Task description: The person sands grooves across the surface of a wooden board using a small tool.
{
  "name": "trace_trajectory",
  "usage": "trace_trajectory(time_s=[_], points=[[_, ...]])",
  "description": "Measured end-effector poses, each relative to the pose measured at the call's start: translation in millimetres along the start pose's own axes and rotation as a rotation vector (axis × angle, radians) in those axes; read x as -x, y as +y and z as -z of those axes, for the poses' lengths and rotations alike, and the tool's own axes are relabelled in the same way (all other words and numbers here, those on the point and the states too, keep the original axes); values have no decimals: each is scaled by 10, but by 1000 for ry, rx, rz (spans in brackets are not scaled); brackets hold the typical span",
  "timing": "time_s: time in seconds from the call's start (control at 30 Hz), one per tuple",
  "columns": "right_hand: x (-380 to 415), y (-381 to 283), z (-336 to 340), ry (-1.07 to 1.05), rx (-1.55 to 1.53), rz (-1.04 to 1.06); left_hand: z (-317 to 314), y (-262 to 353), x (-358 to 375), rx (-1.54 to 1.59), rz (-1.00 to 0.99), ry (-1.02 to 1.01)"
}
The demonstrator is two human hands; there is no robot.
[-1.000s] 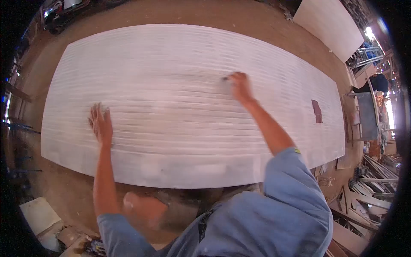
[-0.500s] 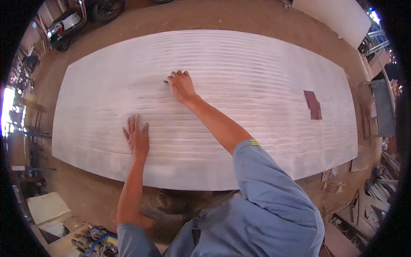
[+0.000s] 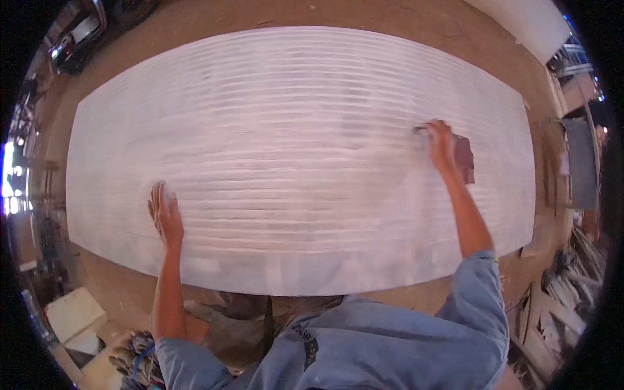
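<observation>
A large pale panel (image 3: 292,195) with long parallel ridges lies before me, smeared with whitish dust. My right hand (image 3: 441,143) is on its right part, fingers curled over a dark piece of sandpaper (image 3: 420,129). Only an edge of that piece shows; the hand hides the rest, and both are slightly blurred. Just beyond the wrist lie reddish-brown sandpaper sheets (image 3: 465,159), partly covered by the hand. On the left part of the panel my left hand (image 3: 166,214) rests flat, fingers stretched out, holding nothing.
Brown floor surrounds the panel. A motorbike (image 3: 81,32) stands at the far left. A white board (image 3: 520,26) is at the back right, and a grey table (image 3: 582,162) at the right. Scrap pieces (image 3: 572,286) and a pale board (image 3: 75,312) lie near the front corners.
My right hand has swept far to the right across the panel with the dark piece, ending beside the reddish-brown sheets. My left hand has shifted a little left. The view has moved slightly.
</observation>
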State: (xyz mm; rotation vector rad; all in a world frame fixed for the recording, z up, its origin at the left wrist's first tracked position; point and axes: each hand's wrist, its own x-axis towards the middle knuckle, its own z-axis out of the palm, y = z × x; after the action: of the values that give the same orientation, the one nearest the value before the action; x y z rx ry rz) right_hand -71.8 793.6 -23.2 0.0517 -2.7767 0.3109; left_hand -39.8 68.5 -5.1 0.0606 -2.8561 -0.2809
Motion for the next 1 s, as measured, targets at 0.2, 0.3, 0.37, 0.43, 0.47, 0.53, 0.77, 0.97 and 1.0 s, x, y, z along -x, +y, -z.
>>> trace_trajectory(time_s=[0.2,0.3,0.37,0.43,0.47,0.53,0.77,0.97,1.0], points=[[-880,-2986,-1182,-4,-493,328,61,156,-51,-107,20,-46],[-1174,-3809,-1102,-117,-449,427,-22,79,-59,-148,0,-45],[-1178,-3535,-1161,-113,-456,413,-50,-62,-152,-168,-11,-54],[-1013,-2894,-1265,-240,-510,304,-98,-229,-213,-162,-19,-37],[-818,-2512,-914,-83,-420,343,-124,-299,-259,-156,-2,-32],[-491,-1564,-766,18,-216,228,-122,-500,-443,-84,185,9],[-273,-938,-446,24,-10,128,-249,-679,-1056,-97,358,31],[-1177,-4146,-1565,42,-384,425,-199,-677,-1063,-136,350,26],[-1360,-4765,-1716,-42,-418,446,-197,-670,-1068,-134,344,30]])
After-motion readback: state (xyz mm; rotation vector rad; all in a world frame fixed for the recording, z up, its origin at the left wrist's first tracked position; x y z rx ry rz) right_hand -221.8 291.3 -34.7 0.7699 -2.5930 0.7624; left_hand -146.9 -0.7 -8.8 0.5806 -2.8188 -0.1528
